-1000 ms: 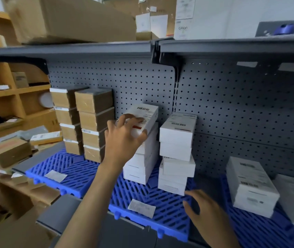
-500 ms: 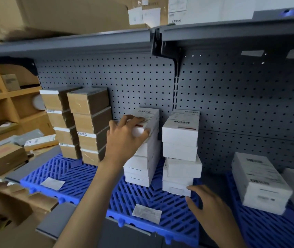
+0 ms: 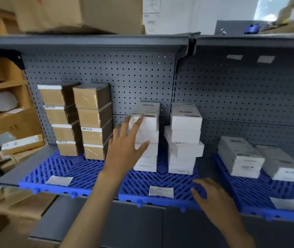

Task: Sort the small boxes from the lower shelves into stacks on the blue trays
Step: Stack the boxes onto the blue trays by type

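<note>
Released since a second ago, the top white box [image 3: 147,116] now lies flat on the left white stack [image 3: 148,153] on the middle blue tray [image 3: 142,185]. The left hand [image 3: 124,149] has let go, fingers spread wide, tips just touching the box front, so this placement looks done. The right hand [image 3: 214,201] rests loosely on the tray's front edge, holding nothing. Counted: three trays, eight brown boxes [image 3: 92,120] in two fours, two white stacks of about five each, and more white boxes [image 3: 241,156] on the right tray [image 3: 250,190], too blurred to count.

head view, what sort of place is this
Probably a stockroom or small warehouse: grey pegboard shelving, barcoded white boxes stacked on blue trays, big cartons on the top shelf.
</note>
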